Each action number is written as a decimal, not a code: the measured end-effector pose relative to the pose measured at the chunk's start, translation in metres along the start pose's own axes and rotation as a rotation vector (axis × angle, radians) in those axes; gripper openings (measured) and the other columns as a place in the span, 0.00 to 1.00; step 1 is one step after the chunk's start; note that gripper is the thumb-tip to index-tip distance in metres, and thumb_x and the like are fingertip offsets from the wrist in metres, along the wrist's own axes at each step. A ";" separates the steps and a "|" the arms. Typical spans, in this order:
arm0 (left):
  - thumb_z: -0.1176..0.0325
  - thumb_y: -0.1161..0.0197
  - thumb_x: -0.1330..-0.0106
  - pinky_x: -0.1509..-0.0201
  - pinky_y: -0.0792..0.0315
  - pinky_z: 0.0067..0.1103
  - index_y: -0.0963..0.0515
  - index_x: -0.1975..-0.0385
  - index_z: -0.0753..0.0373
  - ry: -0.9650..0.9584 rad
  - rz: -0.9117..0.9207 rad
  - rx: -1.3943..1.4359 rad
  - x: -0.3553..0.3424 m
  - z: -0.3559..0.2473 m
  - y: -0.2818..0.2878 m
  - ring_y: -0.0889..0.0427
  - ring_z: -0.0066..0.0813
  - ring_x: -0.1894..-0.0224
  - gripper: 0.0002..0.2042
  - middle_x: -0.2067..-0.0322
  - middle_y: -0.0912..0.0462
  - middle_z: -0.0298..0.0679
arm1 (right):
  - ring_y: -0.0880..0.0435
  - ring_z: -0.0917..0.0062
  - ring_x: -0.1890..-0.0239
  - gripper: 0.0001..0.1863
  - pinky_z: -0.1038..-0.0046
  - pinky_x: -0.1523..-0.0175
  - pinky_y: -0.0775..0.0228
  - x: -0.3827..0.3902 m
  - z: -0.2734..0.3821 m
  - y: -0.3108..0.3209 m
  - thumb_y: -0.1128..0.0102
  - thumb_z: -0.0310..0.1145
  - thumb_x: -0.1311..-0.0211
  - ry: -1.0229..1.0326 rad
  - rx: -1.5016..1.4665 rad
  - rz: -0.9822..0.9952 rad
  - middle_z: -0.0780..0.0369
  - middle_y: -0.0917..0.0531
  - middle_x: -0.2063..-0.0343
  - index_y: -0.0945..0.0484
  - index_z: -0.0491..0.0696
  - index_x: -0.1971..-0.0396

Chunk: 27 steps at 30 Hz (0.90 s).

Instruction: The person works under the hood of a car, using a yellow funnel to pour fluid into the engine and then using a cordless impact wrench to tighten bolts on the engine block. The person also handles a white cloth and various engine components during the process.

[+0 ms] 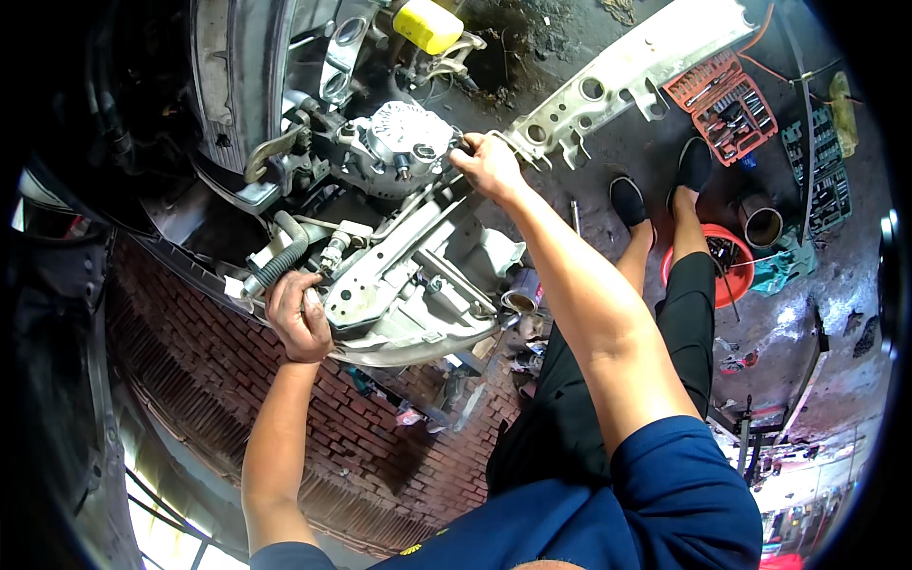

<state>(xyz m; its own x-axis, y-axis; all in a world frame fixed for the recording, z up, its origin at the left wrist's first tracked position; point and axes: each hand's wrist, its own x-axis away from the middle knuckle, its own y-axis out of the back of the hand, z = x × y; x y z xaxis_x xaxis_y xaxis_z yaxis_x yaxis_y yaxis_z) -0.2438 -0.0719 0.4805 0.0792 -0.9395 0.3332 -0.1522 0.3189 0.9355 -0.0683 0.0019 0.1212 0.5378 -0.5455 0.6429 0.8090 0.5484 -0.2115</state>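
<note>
- Pale metal frame: lay between the 2 hands, on the near side of the exposed machinery. Its long axis ran aslant, from near left to far right.
- Left hand: at the frame's near left end, just beside it. Fingers bent and drawn narrow, tips partly hidden; could not tell whether they gripped the frame or only touched it.
- Right hand: beyond the frame's far right end, arm reaching across from the right. Thumb and fingers curled narrow by a small dark part; could not tell whether it was held.
- Key relation (judged): the frame lay right and far of the left fingers, left and near of the right fingers. The 2 hands roughly marked the ends of its long axis; the left was nearer to its broad plate.
- Ribbed hose: curved just far of the left fingers, on their left side.
- Round finned metal unit: left of the right hand, on the far side of the frame.
- Perforated beam: ran from near the right hand toward the far right.
- Farther right, on the floor: red tool case, green socket tray, red basin with dark small parts inside.
- Yellow container: far side, beyond the finned unit.
</note>
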 end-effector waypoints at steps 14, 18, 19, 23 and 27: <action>0.55 0.50 0.24 0.48 0.25 0.38 0.18 0.58 0.70 0.002 0.018 0.001 0.002 -0.003 -0.004 0.18 0.51 0.57 0.22 0.60 0.16 0.52 | 0.11 0.59 0.56 0.18 0.61 0.49 0.21 0.011 -0.026 0.007 0.21 0.44 0.45 0.354 -0.005 -0.137 0.57 0.11 0.62 0.09 0.49 0.58; 0.52 0.51 0.24 0.45 0.25 0.37 0.18 0.58 0.71 0.024 0.000 -0.038 0.006 0.000 -0.004 0.17 0.49 0.55 0.24 0.59 0.15 0.51 | 0.13 0.60 0.54 0.15 0.59 0.47 0.22 0.011 -0.017 0.014 0.23 0.35 0.50 0.366 0.118 -0.163 0.60 0.11 0.60 0.09 0.52 0.59; 0.52 0.51 0.24 0.44 0.25 0.37 0.18 0.58 0.71 0.038 -0.004 -0.026 0.006 0.001 -0.005 0.17 0.49 0.54 0.24 0.59 0.15 0.51 | 0.13 0.60 0.52 0.17 0.60 0.46 0.23 0.006 -0.020 0.015 0.23 0.35 0.50 0.347 0.135 -0.135 0.61 0.11 0.60 0.09 0.53 0.58; 0.53 0.50 0.24 0.44 0.25 0.37 0.19 0.57 0.71 0.033 -0.004 -0.028 0.007 0.001 -0.006 0.17 0.49 0.54 0.23 0.59 0.16 0.51 | 0.14 0.60 0.52 0.18 0.57 0.46 0.27 0.001 -0.026 0.014 0.21 0.38 0.53 0.330 0.130 -0.260 0.61 0.12 0.62 0.11 0.53 0.60; 0.55 0.50 0.24 0.44 0.26 0.37 0.20 0.57 0.72 0.038 -0.010 -0.022 0.011 0.005 -0.006 0.18 0.48 0.54 0.22 0.58 0.16 0.50 | 0.13 0.59 0.54 0.16 0.58 0.50 0.26 -0.002 -0.028 0.015 0.20 0.40 0.52 0.345 0.063 -0.267 0.59 0.12 0.64 0.12 0.50 0.64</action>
<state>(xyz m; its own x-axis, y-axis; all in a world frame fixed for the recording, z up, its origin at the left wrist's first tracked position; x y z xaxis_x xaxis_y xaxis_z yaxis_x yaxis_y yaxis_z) -0.2465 -0.0845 0.4777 0.1184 -0.9373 0.3279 -0.1297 0.3128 0.9409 -0.0508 -0.0070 0.0959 0.3685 -0.8471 0.3829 0.9200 0.3914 -0.0195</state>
